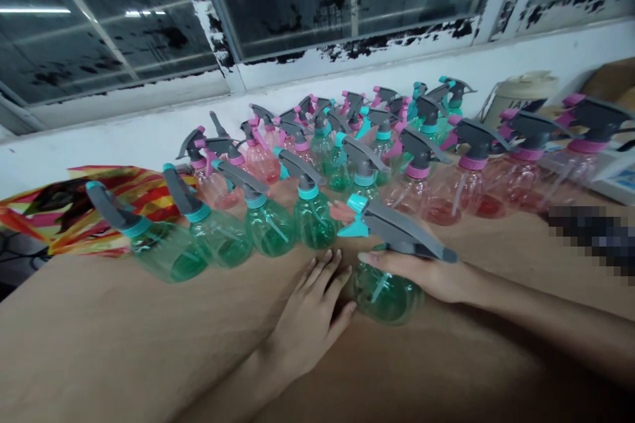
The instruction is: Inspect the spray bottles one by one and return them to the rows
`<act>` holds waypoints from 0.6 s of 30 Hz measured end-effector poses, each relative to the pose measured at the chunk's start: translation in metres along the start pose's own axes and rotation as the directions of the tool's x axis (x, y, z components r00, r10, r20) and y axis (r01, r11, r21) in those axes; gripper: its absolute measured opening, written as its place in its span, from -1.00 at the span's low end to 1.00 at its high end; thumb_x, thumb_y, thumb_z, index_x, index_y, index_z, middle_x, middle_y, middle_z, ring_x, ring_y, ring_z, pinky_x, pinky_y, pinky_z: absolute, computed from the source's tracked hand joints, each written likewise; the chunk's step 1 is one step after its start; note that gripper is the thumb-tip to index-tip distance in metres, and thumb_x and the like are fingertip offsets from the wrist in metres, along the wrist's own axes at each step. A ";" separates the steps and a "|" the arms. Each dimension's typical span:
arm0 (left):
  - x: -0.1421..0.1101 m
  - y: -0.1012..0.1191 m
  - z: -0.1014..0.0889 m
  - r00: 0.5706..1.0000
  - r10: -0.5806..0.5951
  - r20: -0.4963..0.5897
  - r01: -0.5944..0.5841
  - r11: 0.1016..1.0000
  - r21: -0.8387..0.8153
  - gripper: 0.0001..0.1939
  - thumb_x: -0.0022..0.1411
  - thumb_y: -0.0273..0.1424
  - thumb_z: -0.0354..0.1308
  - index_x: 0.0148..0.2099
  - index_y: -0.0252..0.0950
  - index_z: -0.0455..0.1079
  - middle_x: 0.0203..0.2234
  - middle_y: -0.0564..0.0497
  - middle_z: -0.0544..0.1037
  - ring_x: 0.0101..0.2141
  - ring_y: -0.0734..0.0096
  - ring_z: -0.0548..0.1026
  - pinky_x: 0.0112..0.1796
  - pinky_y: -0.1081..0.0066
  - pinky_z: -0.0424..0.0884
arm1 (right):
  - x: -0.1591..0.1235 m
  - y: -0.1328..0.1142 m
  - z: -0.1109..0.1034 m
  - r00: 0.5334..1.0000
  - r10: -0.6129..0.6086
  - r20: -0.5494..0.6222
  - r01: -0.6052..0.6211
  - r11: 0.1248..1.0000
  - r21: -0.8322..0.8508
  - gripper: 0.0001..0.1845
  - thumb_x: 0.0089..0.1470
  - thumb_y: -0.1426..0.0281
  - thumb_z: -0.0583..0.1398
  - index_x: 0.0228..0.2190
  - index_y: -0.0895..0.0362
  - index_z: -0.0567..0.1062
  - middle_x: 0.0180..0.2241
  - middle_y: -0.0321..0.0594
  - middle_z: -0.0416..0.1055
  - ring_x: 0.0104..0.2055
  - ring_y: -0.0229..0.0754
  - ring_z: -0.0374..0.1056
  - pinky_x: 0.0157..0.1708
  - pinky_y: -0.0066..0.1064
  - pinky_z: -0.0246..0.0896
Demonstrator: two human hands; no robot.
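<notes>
A green spray bottle (389, 297) with a grey and teal trigger head stands upright at the near side of the table. My right hand (421, 271) is wrapped round its neck, just under the head; some of the fingers are hidden behind it. Flat on the tabletop, just left of that bottle, lies my left hand (315, 314), its fingers stretched out and holding nothing. Beyond the left fingertips stands another green spray bottle (316, 221), and more green ones (270, 228) continue in a row to the left.
Pink spray bottles (449, 195) line the right, with several more pink and green ones behind. A colourful plastic bag (149, 205) lies at the left. A beige container (520, 92) stands at the back right, beneath windows (297, 0). The wooden table (124, 344) extends toward me.
</notes>
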State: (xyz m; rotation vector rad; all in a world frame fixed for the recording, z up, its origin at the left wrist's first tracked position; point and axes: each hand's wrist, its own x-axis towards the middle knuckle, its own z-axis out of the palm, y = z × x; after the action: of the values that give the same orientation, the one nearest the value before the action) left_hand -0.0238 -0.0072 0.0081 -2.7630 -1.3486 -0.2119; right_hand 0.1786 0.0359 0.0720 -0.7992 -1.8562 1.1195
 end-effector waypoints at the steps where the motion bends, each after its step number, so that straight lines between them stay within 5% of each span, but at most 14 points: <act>1: 0.000 0.000 0.000 1.000 -0.001 0.003 0.001 1.000 0.005 -0.53 0.36 -0.30 0.03 0.22 -0.42 0.17 0.21 -0.23 0.23 0.23 0.08 0.13 0.15 0.04 0.17 | 0.000 0.000 0.000 1.000 0.001 -0.001 -0.001 1.000 -0.008 -0.87 0.01 0.34 0.19 -0.32 0.05 0.38 -0.61 -0.46 0.04 -0.60 -0.32 -0.04 -0.62 -0.46 -0.01; 8: -0.003 0.000 0.003 1.000 -0.003 0.010 0.002 1.000 0.014 -0.53 0.39 -0.27 -0.02 0.25 -0.40 0.13 0.24 -0.20 0.17 0.24 0.12 0.08 0.16 0.06 0.14 | -0.001 -0.004 -0.001 0.999 0.015 0.036 -0.012 0.996 -0.086 -0.86 0.04 0.30 0.14 -0.50 0.05 0.30 -0.61 -0.43 0.08 -0.61 -0.33 -0.07 -0.64 -0.46 -0.01; 18: -0.002 0.000 0.002 1.000 -0.006 0.022 0.006 1.000 0.004 -0.52 0.38 -0.28 -0.01 0.25 -0.41 0.13 0.24 -0.21 0.16 0.25 0.13 0.06 0.17 0.07 0.12 | 0.000 -0.006 0.000 1.000 -0.008 -0.016 0.003 0.961 -0.276 -0.87 -0.05 0.36 0.08 -0.39 0.03 0.42 -0.68 -0.40 0.22 -0.67 -0.26 0.14 -0.71 -0.44 0.10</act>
State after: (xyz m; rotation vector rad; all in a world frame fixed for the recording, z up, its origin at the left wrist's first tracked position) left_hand -0.0246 -0.0087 0.0059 -2.7665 -1.3603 -0.1788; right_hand 0.1779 0.0331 0.0769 -0.9558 -2.0257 0.8564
